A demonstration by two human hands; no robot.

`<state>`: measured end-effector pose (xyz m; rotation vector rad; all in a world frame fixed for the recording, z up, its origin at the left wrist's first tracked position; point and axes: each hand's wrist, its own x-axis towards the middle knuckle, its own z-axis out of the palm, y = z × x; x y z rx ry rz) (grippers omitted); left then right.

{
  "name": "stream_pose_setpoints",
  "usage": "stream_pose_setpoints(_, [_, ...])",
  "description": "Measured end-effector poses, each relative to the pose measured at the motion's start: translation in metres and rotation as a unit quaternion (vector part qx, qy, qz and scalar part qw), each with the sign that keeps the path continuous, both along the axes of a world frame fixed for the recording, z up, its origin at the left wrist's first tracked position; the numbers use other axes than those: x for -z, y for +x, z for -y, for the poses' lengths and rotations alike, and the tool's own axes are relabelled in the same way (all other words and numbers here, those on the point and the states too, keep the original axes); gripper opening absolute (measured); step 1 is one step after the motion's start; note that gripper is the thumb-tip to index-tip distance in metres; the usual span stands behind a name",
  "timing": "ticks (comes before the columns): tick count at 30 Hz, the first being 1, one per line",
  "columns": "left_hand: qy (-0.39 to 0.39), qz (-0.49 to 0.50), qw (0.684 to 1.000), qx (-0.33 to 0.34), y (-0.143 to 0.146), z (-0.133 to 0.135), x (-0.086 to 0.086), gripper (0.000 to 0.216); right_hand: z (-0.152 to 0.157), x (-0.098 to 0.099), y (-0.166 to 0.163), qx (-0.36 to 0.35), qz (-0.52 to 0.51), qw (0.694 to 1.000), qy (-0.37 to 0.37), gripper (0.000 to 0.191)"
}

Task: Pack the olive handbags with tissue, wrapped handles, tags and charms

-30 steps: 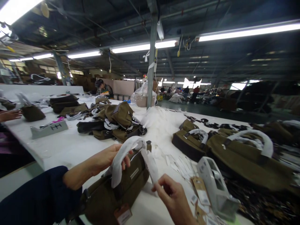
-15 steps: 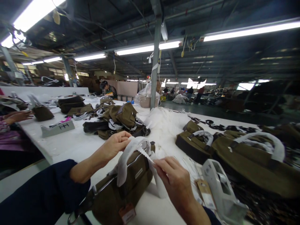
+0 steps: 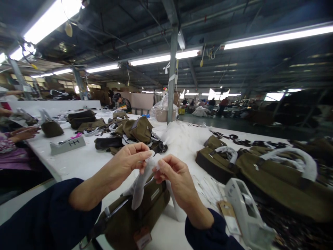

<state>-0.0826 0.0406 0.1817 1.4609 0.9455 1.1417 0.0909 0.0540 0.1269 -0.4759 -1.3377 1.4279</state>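
An olive-green handbag [image 3: 122, 222] lies on the white table in front of me, with a cardboard tag [image 3: 142, 238] hanging from its near side. White wrapping [image 3: 139, 191] covers its raised handle. My left hand [image 3: 130, 160] pinches this wrapping at the top of the handle between thumb and fingers. Close beside it, my right hand [image 3: 177, 178] is also closed, thumb against fingertips, on the wrapping. The fingers partly hide the handle's top. A grey tape dispenser [image 3: 247, 211] stands right of my right hand.
More olive bags [image 3: 281, 184] with wrapped handles lie at right. A pile of bags [image 3: 135, 130] and white sheets [image 3: 179, 139] sit beyond my hands. A second dispenser [image 3: 68, 146] stands left, near a co-worker's hands [image 3: 26, 133]. A metal post [image 3: 172, 76] rises behind the table.
My right hand has moved up and left along the handle to meet my left hand at its top. The white strip with a jagged edge stretched between them no longer shows.
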Motion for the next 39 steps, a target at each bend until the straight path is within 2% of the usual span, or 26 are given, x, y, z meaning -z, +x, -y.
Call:
stream_pose_setpoints(7, [0.034,-0.042,0.999,-0.007,0.007,0.008,0.004,0.023,0.005,-0.002,0.010,-0.004,0.029,1.000,-0.007,0.023])
stream_pose_setpoints(19, [0.069,-0.117,0.991,-0.016,0.011,0.006,0.000,0.024,0.006,-0.008,0.008,0.061,0.071,0.995,0.021,0.021])
stream_pose_setpoints(26, [0.038,-0.051,0.998,0.018,0.006,0.004,0.004,0.019,0.001,-0.008,0.003,0.017,0.080,0.996,0.025,0.024])
stream_pose_setpoints(27, [0.040,-0.045,0.998,0.015,0.005,0.004,0.005,0.018,0.000,-0.007,0.003,0.029,0.088,0.995,0.028,0.024])
stream_pose_setpoints(30, [0.051,-0.027,0.998,-0.006,0.006,0.003,0.007,0.016,0.001,-0.007,0.002,0.164,0.105,0.979,0.066,0.028])
stream_pose_setpoints(32, [0.055,-0.019,0.998,-0.013,0.008,0.003,0.008,0.017,0.004,-0.009,0.000,0.218,0.115,0.965,0.094,0.033])
stream_pose_setpoints(36, [0.064,0.011,0.998,-0.016,0.010,0.004,0.005,0.015,0.005,-0.008,-0.007,0.170,0.121,0.974,0.088,0.034])
stream_pose_setpoints(39, [0.053,0.055,0.997,-0.005,0.007,0.003,-0.001,0.012,0.000,0.005,-0.012,0.147,0.087,0.985,0.039,0.033])
